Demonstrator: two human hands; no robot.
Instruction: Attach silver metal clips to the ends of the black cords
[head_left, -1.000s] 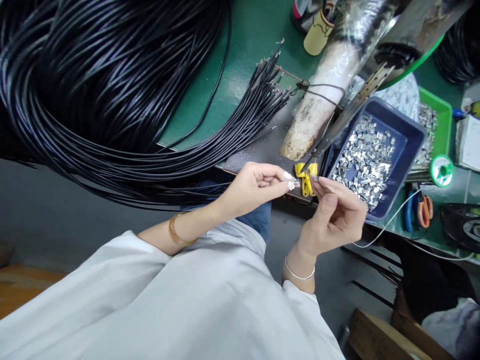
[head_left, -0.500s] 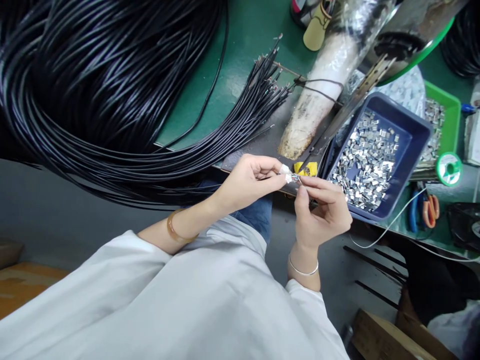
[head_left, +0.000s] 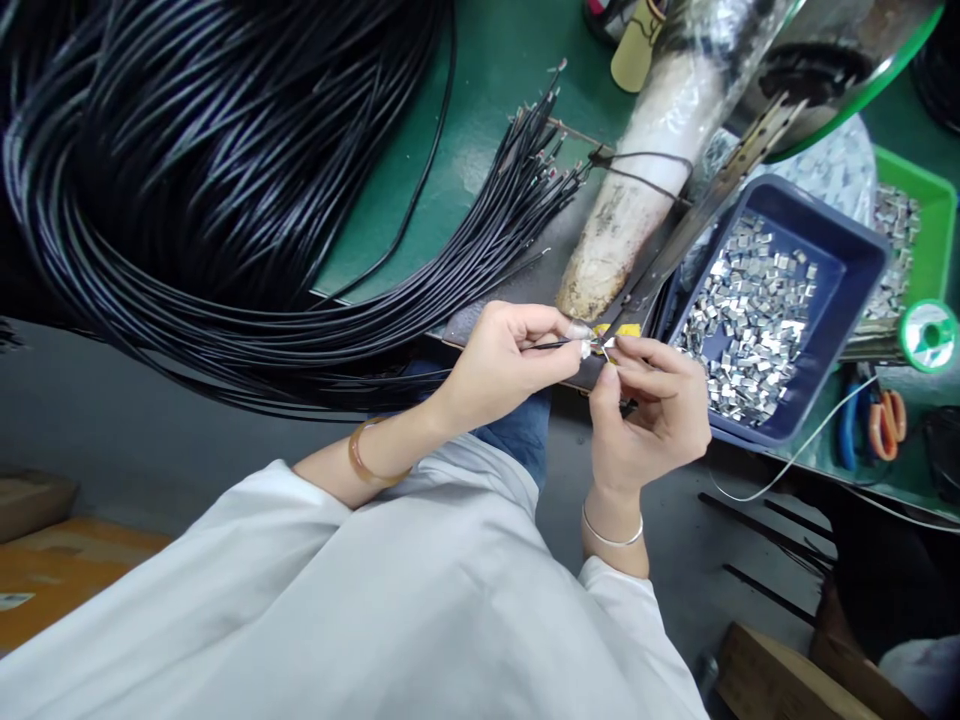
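Note:
My left hand [head_left: 506, 352] is closed in a pinch on a black cable [head_left: 551, 345], just behind its stripped end. White wrapping covers its thumb tip and a fingertip. Close beside it, my right hand [head_left: 649, 405] has thumb and forefinger drawn together at thin wires [head_left: 605, 352] coming out of the cable end. The wires are too small to tell apart. Just beyond the fingertips is the narrow tip of a long metal rail [head_left: 675, 235], over a yellow patch [head_left: 626, 330] on the bench edge.
A bundle of black cables [head_left: 420, 295] with stripped ends lies on the green bench [head_left: 480, 60]. A plastic-wrapped post [head_left: 637, 180] stands ahead. To the right are a blue tray [head_left: 840, 270] of small metal clips, a green tray [head_left: 930, 210], a solder spool [head_left: 928, 335] and orange-handled pliers [head_left: 887, 425].
My right fingertips have shifted slightly away from the left ones and spread the wires at the cable end. The left hand still grips the cable. The view has moved a little.

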